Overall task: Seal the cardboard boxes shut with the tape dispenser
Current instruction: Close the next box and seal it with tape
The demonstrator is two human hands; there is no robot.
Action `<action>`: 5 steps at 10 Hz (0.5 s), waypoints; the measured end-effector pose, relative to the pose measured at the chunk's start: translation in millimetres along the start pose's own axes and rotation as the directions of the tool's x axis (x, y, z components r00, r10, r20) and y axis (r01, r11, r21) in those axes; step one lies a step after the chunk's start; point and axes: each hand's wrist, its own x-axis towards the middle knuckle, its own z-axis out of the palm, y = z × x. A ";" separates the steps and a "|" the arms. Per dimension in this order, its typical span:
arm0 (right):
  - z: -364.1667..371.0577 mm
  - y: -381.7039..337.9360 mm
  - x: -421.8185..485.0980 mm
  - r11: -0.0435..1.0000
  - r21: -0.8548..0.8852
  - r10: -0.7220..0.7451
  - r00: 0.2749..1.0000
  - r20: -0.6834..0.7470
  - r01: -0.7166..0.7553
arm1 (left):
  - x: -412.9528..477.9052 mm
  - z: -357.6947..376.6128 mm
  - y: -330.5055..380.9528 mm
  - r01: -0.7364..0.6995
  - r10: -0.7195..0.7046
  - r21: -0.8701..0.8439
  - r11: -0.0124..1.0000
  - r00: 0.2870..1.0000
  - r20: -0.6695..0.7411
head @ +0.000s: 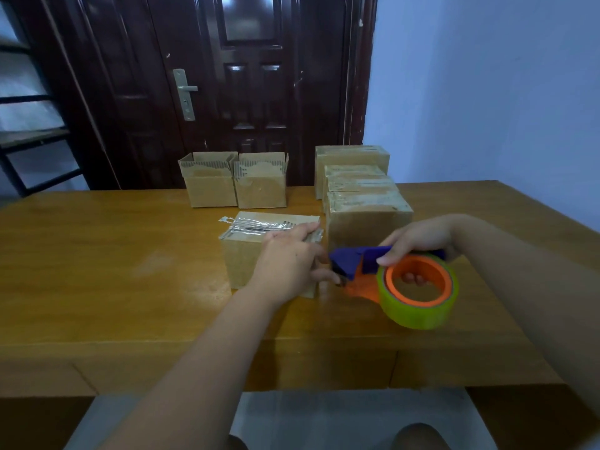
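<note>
A small cardboard box (246,254) stands in the middle of the wooden table (113,271), with clear tape across its closed top. My left hand (287,264) lies over the box's right edge, fingers straight on the top and thumb down its right side. My right hand (418,241) grips the tape dispenser (367,264), blue and orange with a green-tinted tape roll, just to the right of the box. The dispenser's blade end sits by my left thumb at the box's lower right side.
Two boxes with open top flaps (211,186) (261,186) stand at the back of the table. A row of several closed, taped boxes (367,216) runs along the right, close behind the dispenser. A dark door (227,76) is behind the table; a shelf rack (29,134) stands far left.
</note>
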 end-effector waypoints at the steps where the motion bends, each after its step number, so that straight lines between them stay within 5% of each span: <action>1: 7.6 24.1 9.5 0.976 0.213 -0.069 0.996 0.057 0.055 | -1.4 -5.8 -1.9 -0.010 0.010 -0.030 1.000 1.000 0.024; 4: 24.8 53.5 17.9 0.873 0.478 -0.190 0.970 0.153 0.096 | 0.2 -17.9 5.3 0.070 -0.071 -0.073 0.995 0.997 -0.003; 5: 22.8 59.9 27.4 0.858 0.507 -0.089 0.996 -0.006 0.080 | 2.9 -22.7 0.7 0.055 -0.055 -0.075 0.996 0.998 -0.002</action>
